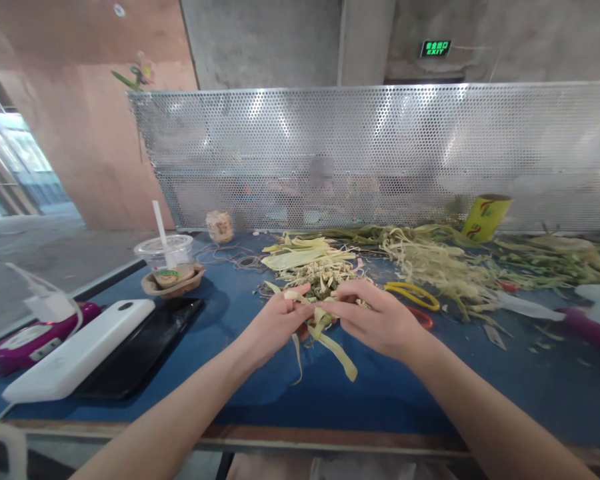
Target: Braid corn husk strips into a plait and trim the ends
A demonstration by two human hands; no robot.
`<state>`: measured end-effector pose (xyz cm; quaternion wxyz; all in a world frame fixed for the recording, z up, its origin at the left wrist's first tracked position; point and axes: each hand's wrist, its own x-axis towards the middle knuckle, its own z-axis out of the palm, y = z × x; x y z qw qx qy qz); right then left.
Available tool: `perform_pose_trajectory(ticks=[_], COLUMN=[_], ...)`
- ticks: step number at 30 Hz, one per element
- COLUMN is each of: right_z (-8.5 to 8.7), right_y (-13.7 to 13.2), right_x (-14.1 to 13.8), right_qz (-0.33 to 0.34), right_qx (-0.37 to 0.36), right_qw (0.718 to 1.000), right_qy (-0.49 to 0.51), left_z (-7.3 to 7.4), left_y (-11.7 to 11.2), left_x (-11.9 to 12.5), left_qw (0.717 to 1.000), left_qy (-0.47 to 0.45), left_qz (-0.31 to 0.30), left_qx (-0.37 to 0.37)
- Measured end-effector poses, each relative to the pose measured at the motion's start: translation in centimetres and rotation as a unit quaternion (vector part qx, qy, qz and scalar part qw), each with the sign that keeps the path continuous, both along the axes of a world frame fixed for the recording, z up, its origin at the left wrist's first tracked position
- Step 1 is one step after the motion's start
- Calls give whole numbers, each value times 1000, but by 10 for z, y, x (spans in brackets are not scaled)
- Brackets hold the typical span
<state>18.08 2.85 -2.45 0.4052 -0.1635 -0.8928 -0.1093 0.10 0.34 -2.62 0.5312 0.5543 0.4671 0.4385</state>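
My left hand (286,312) and my right hand (373,313) meet over the middle of the blue table. Both pinch a pale green strip of dried leaf (337,350), whose ends dangle below the fingers. Just behind the hands lies a heap of shredded dried plant pieces (325,272), with broad pale leaf strips (305,253) on its far side. Beside my right hand are scissors with a yellow handle loop (415,293) and a red loop (423,319); their blades are hidden. My fingers cover the part of the strip they grip.
At left are a lidded cup with a straw (167,257), a black phone-like slab (140,350), a white power bank (80,350) and a purple power strip (40,337). More leaf fibres (430,260), a yellow roll (486,219) and a purple-handled tool (587,328) lie right. A perforated metal screen (280,160) stands behind.
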Motion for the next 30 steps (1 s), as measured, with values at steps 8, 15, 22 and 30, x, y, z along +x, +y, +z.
perform_pose_trajectory(ticks=[8,15,22,30], right_z=[4,13,5,11], right_y=[-2,-4,3,-3], right_x=[1,-1,-4,-6], right_qz=[42,24,69,76], right_qx=[81,83,52,-27], right_qw=[996,996,991,990], right_qy=[-15,-20,-103,-114], left_z=[5,4,5,8], left_y=[-2,-1,-1,-2], left_x=[2,1,5,5], left_qw=[999,1000,999,999], left_qy=[33,22,-8,4], left_qz=[24,12,36,33], left_qx=[-2,7,-31,-19])
